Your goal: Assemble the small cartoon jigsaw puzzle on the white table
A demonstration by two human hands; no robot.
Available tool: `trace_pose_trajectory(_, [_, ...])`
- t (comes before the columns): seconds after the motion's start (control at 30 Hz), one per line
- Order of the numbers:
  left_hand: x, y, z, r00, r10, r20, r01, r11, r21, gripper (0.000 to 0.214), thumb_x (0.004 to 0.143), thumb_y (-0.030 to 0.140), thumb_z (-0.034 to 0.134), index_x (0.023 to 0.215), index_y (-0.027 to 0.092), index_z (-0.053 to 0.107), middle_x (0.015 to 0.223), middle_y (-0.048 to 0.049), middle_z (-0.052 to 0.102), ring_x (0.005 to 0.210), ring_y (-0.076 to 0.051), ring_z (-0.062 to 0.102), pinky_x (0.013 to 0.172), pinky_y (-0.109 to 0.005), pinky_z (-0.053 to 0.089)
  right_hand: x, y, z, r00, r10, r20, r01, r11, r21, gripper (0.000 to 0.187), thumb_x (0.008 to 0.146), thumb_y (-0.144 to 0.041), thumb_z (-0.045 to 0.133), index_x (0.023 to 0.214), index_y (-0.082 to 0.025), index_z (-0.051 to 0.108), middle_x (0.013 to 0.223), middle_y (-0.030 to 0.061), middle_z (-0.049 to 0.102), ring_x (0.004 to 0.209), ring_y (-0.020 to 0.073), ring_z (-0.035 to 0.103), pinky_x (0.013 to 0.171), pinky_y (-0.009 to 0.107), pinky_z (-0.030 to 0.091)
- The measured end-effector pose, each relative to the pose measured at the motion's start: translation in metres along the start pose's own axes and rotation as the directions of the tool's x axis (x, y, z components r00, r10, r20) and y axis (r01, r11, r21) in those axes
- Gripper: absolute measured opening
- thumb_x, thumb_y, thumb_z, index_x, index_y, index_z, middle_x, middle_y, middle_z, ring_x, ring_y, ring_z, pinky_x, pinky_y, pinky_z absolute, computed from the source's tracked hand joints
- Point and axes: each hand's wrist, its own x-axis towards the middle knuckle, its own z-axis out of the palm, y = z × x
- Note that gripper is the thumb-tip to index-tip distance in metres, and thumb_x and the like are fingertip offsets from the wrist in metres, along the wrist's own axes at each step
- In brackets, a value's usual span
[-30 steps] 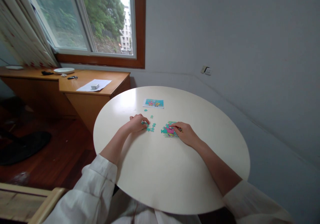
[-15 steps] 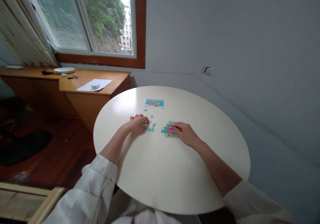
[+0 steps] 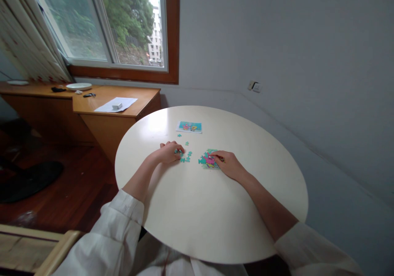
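Note:
On the white round table, my left hand (image 3: 170, 152) curls its fingers down over loose jigsaw pieces, with the thumb and fingertips around a small teal piece that is partly covered. Several more loose jigsaw pieces (image 3: 187, 158) lie just right of those fingers, and single ones lie farther back. To the right is a partly joined jigsaw puzzle (image 3: 209, 161) in teal, pink and yellow. My right hand (image 3: 230, 165) has its thumb and fingers closed at the puzzle's right side, gripping it and hiding that part.
A picture card (image 3: 189, 127) with a cartoon scene lies toward the table's (image 3: 212, 218) far edge. Beyond its left side stands a wooden desk (image 3: 147, 97) with a paper sheet (image 3: 127, 102), a small white box and a white plate (image 3: 79, 86). A wooden chair (image 3: 58, 251) is at lower left.
My left fingers have shifted very slightly over the loose pieces. My right hand stays in the same place on the joined puzzle.

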Motion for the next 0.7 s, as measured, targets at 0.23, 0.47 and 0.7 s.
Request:
trace_pose_trajectory(0.23, [0.0023, -0.0017, 0.0037, 1.0, 0.018, 0.004, -0.018, 1.0, 0.023, 0.022, 0.072, 0.023, 0.047, 0.089, 0.025, 0.059, 0.103, -0.005, 0.051, 0.098, -0.025, 0.045, 0.083, -0.042, 0.03, -0.0002, 0.0001, -0.0002, 0.999, 0.032, 0.014, -0.032, 0.999, 0.008, 0.026, 0.077, -0.021, 0.044, 0.089, -0.016, 0.067, 0.089, 0.0061, 0.067, 0.077, 0.0163, 0.061, 0.071, 0.028, 0.046])
trace_pose_trajectory(0.47, [-0.0003, -0.0003, -0.0018, 1.0, -0.001, 0.005, 0.001, 1.0, 0.012, 0.022, 0.07, 0.025, 0.052, 0.09, 0.023, 0.061, 0.105, -0.0063, 0.051, 0.101, -0.025, 0.044, 0.087, -0.041, 0.029, -0.0008, 0.0, 0.0, 0.999, 0.034, 0.017, -0.035, 0.999, 0.026, 0.027, 0.077, -0.02, 0.043, 0.089, -0.016, 0.067, 0.087, 0.0059, 0.068, 0.075, 0.0159, 0.06, 0.069, 0.027, 0.046])
trace_pose_trajectory(0.7, [-0.0011, 0.0026, -0.0045, 0.999, -0.034, 0.002, 0.034, 0.999, 0.013, 0.019, 0.069, 0.023, 0.054, 0.085, 0.02, 0.064, 0.104, -0.0076, 0.054, 0.101, -0.027, 0.046, 0.087, -0.041, 0.03, -0.0006, -0.0014, -0.0008, 0.999, 0.042, 0.024, -0.043, 0.999, 0.028, 0.027, 0.077, -0.02, 0.043, 0.089, -0.016, 0.067, 0.088, 0.0062, 0.068, 0.075, 0.016, 0.06, 0.069, 0.027, 0.045])
